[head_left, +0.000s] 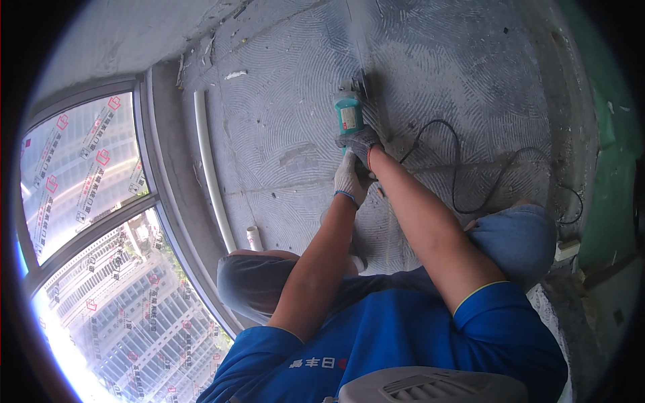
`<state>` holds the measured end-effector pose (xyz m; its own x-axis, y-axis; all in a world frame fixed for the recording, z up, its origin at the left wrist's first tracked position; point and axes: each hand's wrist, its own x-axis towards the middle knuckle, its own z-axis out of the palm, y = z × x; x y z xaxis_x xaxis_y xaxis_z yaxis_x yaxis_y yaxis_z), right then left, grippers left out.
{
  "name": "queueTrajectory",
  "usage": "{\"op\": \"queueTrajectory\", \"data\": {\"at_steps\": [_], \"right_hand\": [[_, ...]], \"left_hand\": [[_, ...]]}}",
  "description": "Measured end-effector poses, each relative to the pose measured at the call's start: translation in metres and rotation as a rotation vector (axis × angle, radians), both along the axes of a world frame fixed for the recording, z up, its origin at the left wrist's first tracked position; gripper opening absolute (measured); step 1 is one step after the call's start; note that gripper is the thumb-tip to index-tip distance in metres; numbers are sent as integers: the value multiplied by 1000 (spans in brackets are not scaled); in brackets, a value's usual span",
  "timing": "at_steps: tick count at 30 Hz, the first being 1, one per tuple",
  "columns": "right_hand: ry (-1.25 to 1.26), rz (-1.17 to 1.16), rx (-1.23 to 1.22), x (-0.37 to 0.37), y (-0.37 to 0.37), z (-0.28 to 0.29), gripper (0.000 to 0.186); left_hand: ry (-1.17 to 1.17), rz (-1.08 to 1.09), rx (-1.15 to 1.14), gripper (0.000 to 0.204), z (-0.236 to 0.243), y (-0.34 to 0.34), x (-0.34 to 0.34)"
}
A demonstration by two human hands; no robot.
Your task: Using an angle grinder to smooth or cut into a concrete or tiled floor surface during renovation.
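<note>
A teal angle grinder (347,114) lies low over the grey floor (443,87), its head pointing away from me. My right hand (363,140), in a dark grey glove, is wrapped round its body. Just behind, my left hand (347,180), in a whitish glove, grips the rear end; its fingers are partly hidden. At the right side of the grinder's head a dark disc edge (363,82) meets a straight line in the concrete. Pale dust (363,30) hazes that line farther ahead. Whether the disc is spinning I cannot tell.
A black cord (458,161) loops across the floor at the right. Along the left wall lies a long white pipe (209,171), with a short white pipe piece (253,238) near my left knee. A large window (87,168) fills the left side.
</note>
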<state>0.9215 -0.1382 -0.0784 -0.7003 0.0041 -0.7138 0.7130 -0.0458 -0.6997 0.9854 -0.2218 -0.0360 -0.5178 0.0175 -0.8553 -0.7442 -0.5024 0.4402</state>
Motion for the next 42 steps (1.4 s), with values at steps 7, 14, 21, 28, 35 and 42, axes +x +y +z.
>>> {"op": "queueTrajectory", "data": {"at_steps": [7,14,21,28,35,42], "right_hand": [[-66,112,146,7,12,20,58],[93,13,131,-53,57,34,44],[8,-42,-15,-136,105,19,40],[50,37,49,-195,125,17,52],[4,54,-67,-214,133,25,57],[8,90,-94,-226,136,8,56]], "left_hand": [[65,12,256,39,4,2,14],[205,-51,255,34,16,47,-44],[269,-111,282,34,6,89,-125],[248,-94,240,33,6,114,-183],[199,-71,161,28,7,119,-211],[182,-94,141,26,3,125,-221]]}}
